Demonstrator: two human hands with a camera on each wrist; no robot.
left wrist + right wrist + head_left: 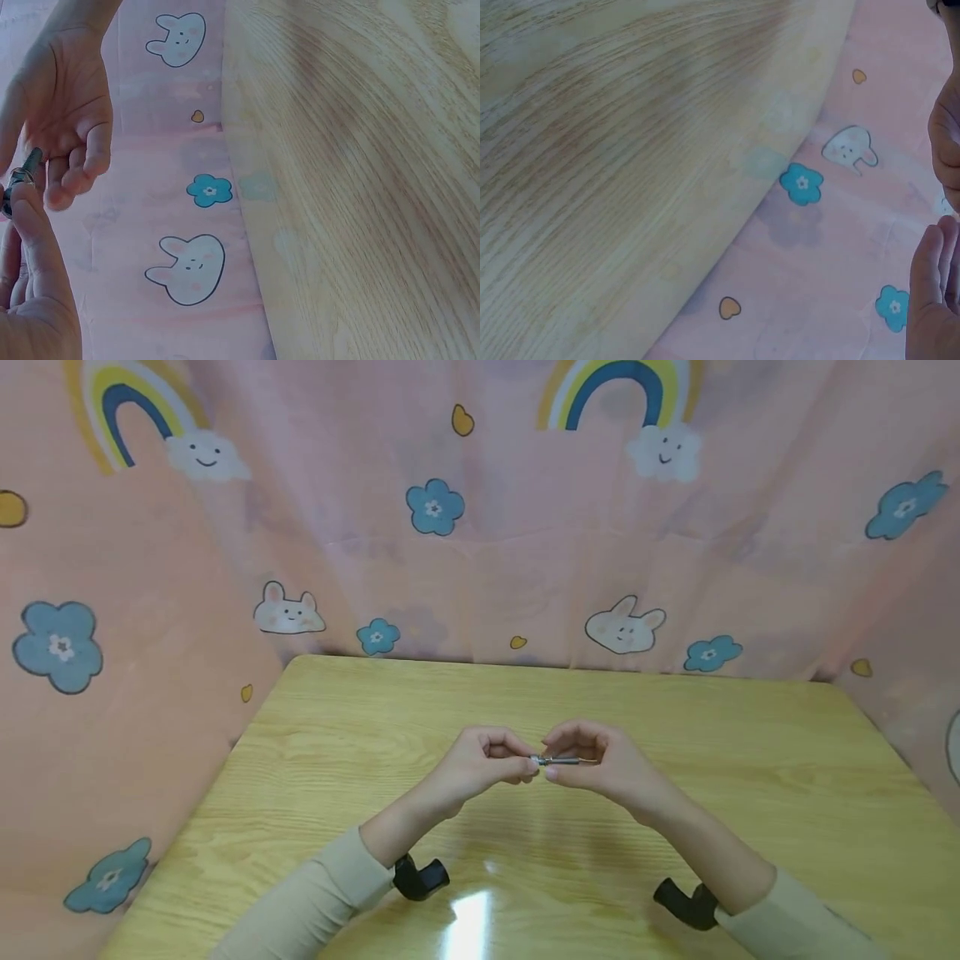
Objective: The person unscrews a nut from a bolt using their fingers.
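Note:
My left hand (480,764) pinches one end of a slim metal bolt-like piece (562,761) between thumb and fingers, over the middle of the table. The grey shaft points right, toward my right hand (600,764). That hand is held around the shaft with thumb and fingers apart, and its grip is not closed on it. In the left wrist view the piece (30,166) shows a dark shaft and a shiny ring near the left thumb, with the right palm (71,105) facing it. The right wrist view catches only parts of both hands at its right edge; the piece is hidden there.
A light wood-grain table (360,710) lies under both hands. Pink patterned cloth (510,585) hangs behind it and along its sides. A black wrist mount (420,877) sits at the left sleeve, and another black mount (686,903) at the right.

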